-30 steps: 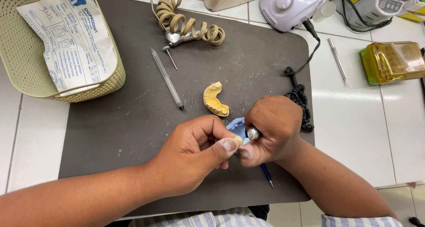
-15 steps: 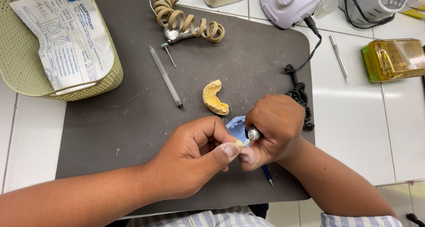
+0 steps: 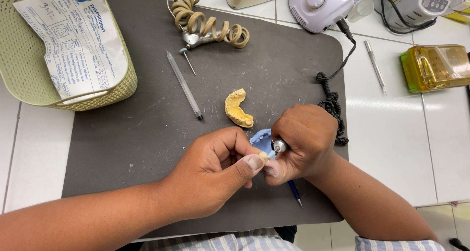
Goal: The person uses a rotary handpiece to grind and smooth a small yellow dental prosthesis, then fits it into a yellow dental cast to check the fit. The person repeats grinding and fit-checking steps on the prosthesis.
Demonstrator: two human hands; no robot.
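Small pale tooth-shaped piece (image 3: pixel 264 155) pinched in left hand (image 3: pixel 215 170).

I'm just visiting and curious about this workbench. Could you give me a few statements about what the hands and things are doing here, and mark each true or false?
1. The left hand pinches a small pale tooth-like piece between thumb and finger. True.
2. The right hand holds a pair of scissors. False: it grips a metal-tipped rotary handpiece.
3. The yellow horseshoe-shaped dental cast lies on the dark grey mat. True.
4. The pale green perforated basket is empty. False: a printed paper form lies in it.
5. The translucent yellow box sits on the mat. False: it stands on the white tiled counter.
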